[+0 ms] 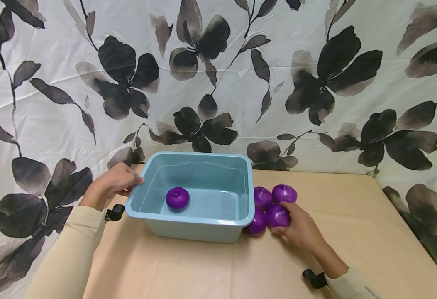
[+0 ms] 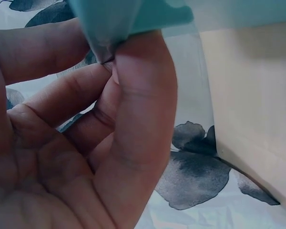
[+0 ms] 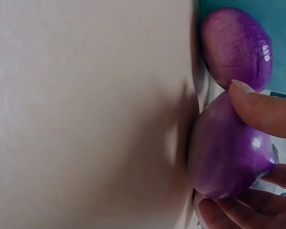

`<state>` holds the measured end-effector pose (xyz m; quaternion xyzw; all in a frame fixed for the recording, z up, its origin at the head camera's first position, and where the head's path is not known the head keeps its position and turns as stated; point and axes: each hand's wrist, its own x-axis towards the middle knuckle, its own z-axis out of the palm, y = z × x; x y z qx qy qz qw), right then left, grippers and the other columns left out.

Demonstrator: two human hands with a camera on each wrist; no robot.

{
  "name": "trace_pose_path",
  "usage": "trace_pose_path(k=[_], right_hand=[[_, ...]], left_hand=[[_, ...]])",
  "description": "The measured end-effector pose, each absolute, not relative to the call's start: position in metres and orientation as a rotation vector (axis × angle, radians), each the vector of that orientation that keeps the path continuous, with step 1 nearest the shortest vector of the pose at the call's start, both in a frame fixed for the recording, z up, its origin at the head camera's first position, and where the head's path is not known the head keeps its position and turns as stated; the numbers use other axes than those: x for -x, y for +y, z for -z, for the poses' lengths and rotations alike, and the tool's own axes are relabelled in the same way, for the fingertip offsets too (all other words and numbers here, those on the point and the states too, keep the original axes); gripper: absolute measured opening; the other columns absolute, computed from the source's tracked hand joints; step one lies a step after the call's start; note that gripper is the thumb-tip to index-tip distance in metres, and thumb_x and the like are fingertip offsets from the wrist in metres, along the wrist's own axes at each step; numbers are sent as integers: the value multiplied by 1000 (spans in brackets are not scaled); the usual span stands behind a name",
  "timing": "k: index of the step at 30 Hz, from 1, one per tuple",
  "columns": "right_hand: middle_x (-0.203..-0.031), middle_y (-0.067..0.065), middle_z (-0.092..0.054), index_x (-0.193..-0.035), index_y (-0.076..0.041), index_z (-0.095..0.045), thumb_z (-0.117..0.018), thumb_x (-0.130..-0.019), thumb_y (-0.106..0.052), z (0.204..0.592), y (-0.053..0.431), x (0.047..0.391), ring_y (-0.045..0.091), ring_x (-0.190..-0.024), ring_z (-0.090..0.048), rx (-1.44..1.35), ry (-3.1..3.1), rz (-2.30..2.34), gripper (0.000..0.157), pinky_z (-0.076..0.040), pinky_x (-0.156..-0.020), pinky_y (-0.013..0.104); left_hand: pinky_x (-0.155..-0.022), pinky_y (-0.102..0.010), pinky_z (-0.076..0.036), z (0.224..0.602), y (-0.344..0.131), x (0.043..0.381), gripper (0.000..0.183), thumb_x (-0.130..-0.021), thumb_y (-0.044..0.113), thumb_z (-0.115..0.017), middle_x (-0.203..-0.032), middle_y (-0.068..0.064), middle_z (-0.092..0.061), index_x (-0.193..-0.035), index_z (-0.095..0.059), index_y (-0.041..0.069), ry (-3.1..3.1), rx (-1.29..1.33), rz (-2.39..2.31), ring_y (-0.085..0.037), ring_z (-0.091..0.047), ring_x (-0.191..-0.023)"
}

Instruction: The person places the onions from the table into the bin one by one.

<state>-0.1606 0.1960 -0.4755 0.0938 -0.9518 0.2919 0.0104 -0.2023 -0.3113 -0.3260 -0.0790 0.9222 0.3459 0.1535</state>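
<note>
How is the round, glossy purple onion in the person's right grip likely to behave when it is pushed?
The round, glossy purple onion may roll, given its curved sides, though the purple onions beside it could block it. Its shiny skin might feel slippery. It seems firm: no dent shows under the right grip.

The head view is bright and fairly even, with small white glints on the purple onions (image 1: 284, 193) right of centre, a pale sheen inside the blue tub (image 1: 194, 233), and a soft-edged shadow on the table (image 1: 203, 265) below left of it. The left wrist view is dimmer and bluish, the left hand (image 2: 83, 133) shaded and soft in detail, the tub's near edge blurred at the top. The right wrist view looks muted and greyish, a broad, diffuse shadow darkening its lower middle, with sharp highlights toward the right.
</note>
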Motion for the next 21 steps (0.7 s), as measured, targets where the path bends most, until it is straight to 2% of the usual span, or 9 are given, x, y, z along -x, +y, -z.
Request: trace_pose_path(k=[1, 7, 13, 21], right_hand=[[-136, 24, -57, -140, -3, -48, -89, -69, -34, 476, 195, 161, 45, -117, -58, -285, -2969, -909, 89, -50, -93, 61], [-136, 24, -57, -140, -4, -48, -91, -67, -32, 479, 194, 163, 46, -117, -58, -258, -2971, -933, 88, -50, -93, 63], [-132, 23, -59, -135, -3, -50, -92, -66, -26, 481, 194, 164, 45, -115, -59, -266, -2947, -960, 84, -52, -91, 61], [-130, 23, -60, -134, -4, -52, -93, -64, -24, 468, 197, 159, 43, -111, -61, -277, -2918, -998, 84, -56, -87, 57]], left_hand=[[-65, -31, -61, 326, -311, 203, 26, -93, 20, -60, -77, -5, -58, -91, -71, -4, 2649, 226, -985, -17, -60, -72], [-65, -32, -61, 325, -311, 205, 25, -93, 19, -62, -75, -5, -57, -91, -71, -5, 2634, 229, -993, -16, -60, -71], [-69, -33, -62, 325, -312, 206, 28, -94, 20, -61, -85, -9, -64, -97, -71, -6, 2617, 232, -1002, -17, -64, -75], [-69, -31, -61, 323, -311, 205, 23, -93, 19, -62, -85, -6, -62, -93, -70, -3, 2596, 249, -1008, -16, -63, -76]])
